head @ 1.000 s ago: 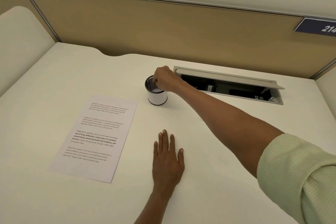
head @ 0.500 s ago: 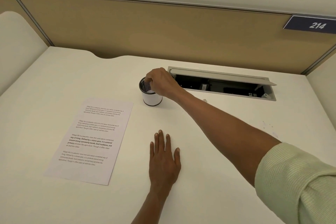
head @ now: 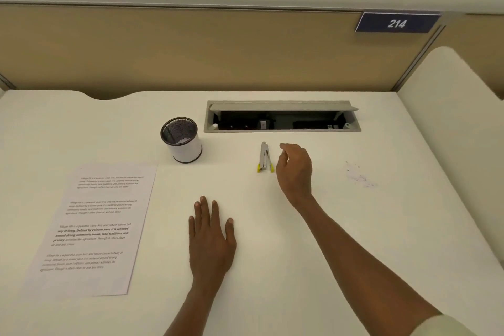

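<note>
Printed sheet (head: 92,226) lies at the left of the bench (head: 272,240). Mesh cup (head: 182,140) stands upright beyond it. Left hand (head: 211,237) rests flat, fingers straight. Silver-and-yellow stapler (head: 264,157) lies mid-bench, just beside right hand (head: 296,169), whose fingers are loosely curled and hold nothing.

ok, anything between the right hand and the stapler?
Nothing visible. The stapler lies on bare desk just left of the right hand, whose fingers are loosely curled, with a narrow open gap between them. The cup stands well off to the left, and the left hand rests flat nearer the person.
</note>
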`<act>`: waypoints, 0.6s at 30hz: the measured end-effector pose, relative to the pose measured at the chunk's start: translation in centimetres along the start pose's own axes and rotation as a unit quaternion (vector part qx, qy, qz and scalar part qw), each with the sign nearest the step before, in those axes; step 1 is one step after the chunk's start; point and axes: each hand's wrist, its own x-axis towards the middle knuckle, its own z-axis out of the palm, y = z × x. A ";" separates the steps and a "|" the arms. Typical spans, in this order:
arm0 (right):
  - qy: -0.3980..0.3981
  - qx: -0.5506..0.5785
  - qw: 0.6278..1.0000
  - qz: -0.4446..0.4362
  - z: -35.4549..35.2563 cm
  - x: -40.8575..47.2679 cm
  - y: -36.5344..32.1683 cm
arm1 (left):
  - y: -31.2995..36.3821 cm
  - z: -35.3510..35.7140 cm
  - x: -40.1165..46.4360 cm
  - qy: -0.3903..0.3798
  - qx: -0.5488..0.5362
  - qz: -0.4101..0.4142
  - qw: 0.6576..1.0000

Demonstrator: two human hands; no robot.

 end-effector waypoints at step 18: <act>-0.275 -0.247 0.929 0.034 -10.8 6.2 15.5 | 0.3 -0.3 0.0 -0.017 0.001 -0.010 1.000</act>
